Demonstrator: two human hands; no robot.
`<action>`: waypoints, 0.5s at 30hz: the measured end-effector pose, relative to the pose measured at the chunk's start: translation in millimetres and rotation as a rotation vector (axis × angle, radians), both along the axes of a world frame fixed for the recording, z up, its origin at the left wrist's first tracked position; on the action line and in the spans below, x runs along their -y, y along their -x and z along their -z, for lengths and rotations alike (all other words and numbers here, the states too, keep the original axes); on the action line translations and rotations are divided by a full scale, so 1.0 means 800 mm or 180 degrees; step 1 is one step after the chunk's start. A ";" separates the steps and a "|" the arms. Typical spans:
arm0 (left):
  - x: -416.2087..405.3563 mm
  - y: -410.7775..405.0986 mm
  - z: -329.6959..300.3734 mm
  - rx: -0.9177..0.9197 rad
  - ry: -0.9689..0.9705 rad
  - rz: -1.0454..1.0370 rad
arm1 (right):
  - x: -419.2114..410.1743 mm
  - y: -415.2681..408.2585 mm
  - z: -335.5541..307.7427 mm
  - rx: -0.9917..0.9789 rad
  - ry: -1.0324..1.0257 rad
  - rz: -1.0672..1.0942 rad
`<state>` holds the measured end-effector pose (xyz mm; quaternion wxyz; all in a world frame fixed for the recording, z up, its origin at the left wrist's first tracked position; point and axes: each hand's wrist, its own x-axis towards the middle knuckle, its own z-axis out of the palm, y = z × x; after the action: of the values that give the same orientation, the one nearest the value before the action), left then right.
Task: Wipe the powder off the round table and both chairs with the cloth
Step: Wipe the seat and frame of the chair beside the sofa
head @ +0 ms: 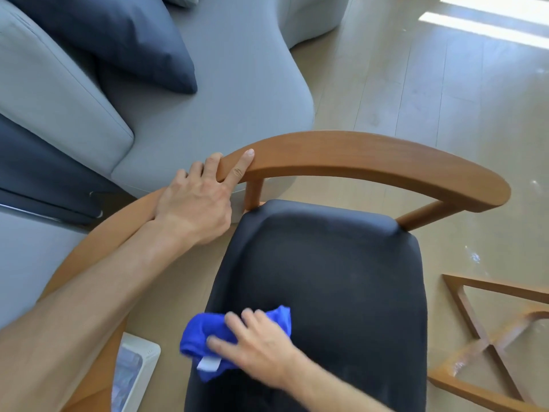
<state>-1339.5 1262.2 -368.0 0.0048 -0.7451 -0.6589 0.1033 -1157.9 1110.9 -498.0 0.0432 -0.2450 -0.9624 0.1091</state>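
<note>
One wooden chair with a dark padded seat was in view, along with one blue cloth, two bare hands, one grey sofa, two dark cushions, and one small white box on the floor.

One wide-angle head view looks steeply forward and down from close above the chair, which fills the lower middle; a sofa lies at upper left and the floor at upper right.
</note>
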 end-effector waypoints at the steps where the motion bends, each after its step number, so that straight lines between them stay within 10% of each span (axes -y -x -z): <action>1: -0.001 0.000 -0.001 0.0033 -0.0010 -0.0008 | -0.029 -0.016 -0.004 -0.0030 -0.0072 0.0074; 15: -0.001 -0.007 0.001 0.0087 -0.0108 -0.0153 | -0.167 -0.216 0.002 -0.0159 0.0227 0.4349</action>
<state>-1333.5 1263.2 -369.0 0.0060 -0.7302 -0.6783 0.0820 -985.4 1244.7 -499.7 0.1164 -0.7960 -0.5864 0.0947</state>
